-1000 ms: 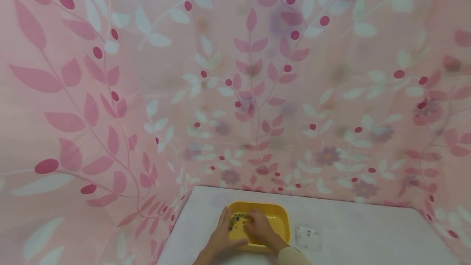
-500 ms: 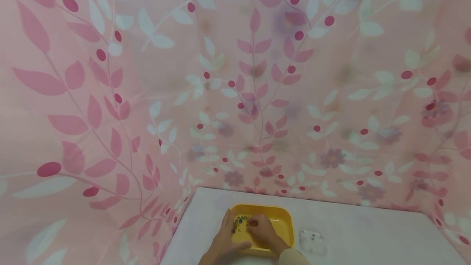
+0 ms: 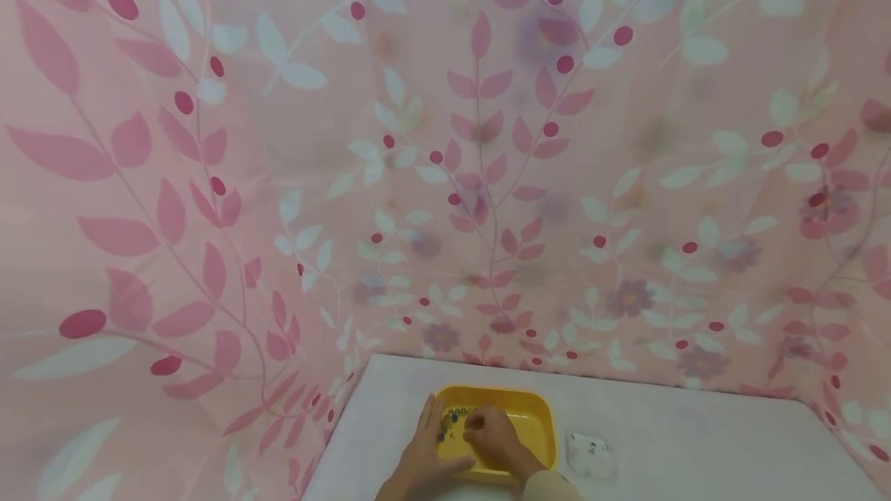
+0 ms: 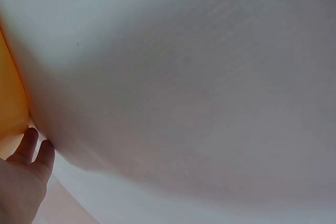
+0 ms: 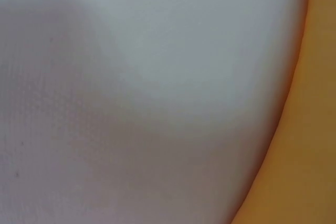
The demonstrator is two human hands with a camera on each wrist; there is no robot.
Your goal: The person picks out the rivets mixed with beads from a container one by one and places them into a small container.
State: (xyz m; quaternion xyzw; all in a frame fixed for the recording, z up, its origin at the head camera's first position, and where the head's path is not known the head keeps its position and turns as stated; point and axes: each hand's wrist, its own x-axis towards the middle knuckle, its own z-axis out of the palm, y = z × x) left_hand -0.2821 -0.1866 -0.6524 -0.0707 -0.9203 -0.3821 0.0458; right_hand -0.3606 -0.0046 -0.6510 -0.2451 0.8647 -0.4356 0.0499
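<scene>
A yellow tray rests on the white table in the head view. Inside it, at the left, lie several green and dark blue marble-like balls. Along the tray's left side my left hand holds its fingers straight, with the thumb spread across the near side. The left wrist view shows two fingertips of that hand beside the yellow tray wall. My right hand is over the tray's middle, its fingers curled together just right of the balls. Whether anything is between those fingertips is too small to tell.
Right of the tray, a clear, shallow plastic container with a small dark item stands on the white table. A pink floral curtain rises behind the table and along its sides.
My right hand's fingers, earlier stretched toward the balls, have drawn back slightly to the right and curled together. My left hand stays at the tray's left side. The head view has shifted slightly.
</scene>
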